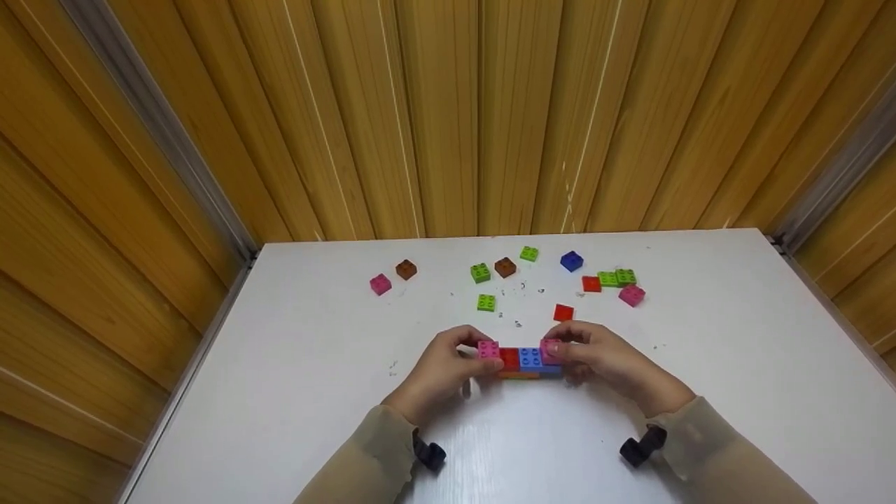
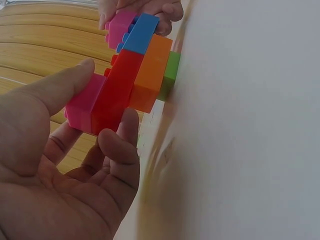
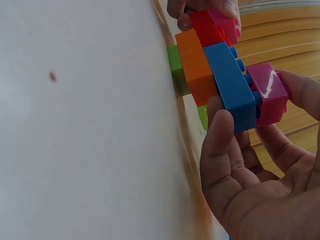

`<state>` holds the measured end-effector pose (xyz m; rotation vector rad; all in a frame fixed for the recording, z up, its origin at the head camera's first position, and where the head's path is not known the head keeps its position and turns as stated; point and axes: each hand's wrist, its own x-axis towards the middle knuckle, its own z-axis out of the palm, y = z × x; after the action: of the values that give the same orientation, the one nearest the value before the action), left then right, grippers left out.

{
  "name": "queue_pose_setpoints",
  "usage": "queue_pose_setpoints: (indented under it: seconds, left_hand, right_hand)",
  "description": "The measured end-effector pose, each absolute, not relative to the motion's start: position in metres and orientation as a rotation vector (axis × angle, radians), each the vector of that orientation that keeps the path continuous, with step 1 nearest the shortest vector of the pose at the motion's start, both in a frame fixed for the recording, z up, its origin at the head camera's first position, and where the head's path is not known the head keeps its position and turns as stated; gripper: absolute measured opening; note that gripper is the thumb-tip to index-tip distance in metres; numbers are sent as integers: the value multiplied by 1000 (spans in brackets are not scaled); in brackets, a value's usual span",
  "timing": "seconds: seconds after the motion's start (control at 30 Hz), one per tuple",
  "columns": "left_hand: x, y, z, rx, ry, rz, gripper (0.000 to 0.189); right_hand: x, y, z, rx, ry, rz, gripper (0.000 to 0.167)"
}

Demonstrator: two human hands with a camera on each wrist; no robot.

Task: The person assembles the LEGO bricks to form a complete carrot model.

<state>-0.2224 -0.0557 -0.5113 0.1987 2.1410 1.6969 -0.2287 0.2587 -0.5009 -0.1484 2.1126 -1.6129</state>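
A stack of toy building bricks [image 1: 519,358] is held between both hands near the middle of the table. A green brick [image 2: 171,75] forms its bottom, under an orange brick [image 2: 150,80]. Above lie a red brick [image 2: 117,85] and a blue brick [image 3: 232,85] end to end. My left hand [image 1: 448,360] grips the red end, its thumb on a pink brick [image 1: 488,348] there and fingertips beneath. My right hand [image 1: 595,353] grips the blue end, thumb against another pink brick [image 3: 268,92], fingertips under the blue one. Blue studs show below that second pink brick.
Loose bricks lie beyond the stack: a red one [image 1: 563,312], a light green one [image 1: 486,302], a dark blue one [image 1: 572,261], a brown one [image 1: 406,269], a pink one [image 1: 380,284] and several others. Wood-patterned panels [image 1: 448,119] enclose the white table [image 1: 315,336].
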Motion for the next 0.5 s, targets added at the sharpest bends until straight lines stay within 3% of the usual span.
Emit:
queue_pose_setpoints:
  seconds: [0.3, 0.5]
  left_hand:
    - [-221, -56, -511, 211, 2202, 1667, 36]
    - [-221, -56, -512, 212, 2201, 1667, 36]
  right_hand:
    - [-228, 256, -504, -167, 2055, -1673, 33]
    - [-226, 256, -505, -133, 2030, -1680, 41]
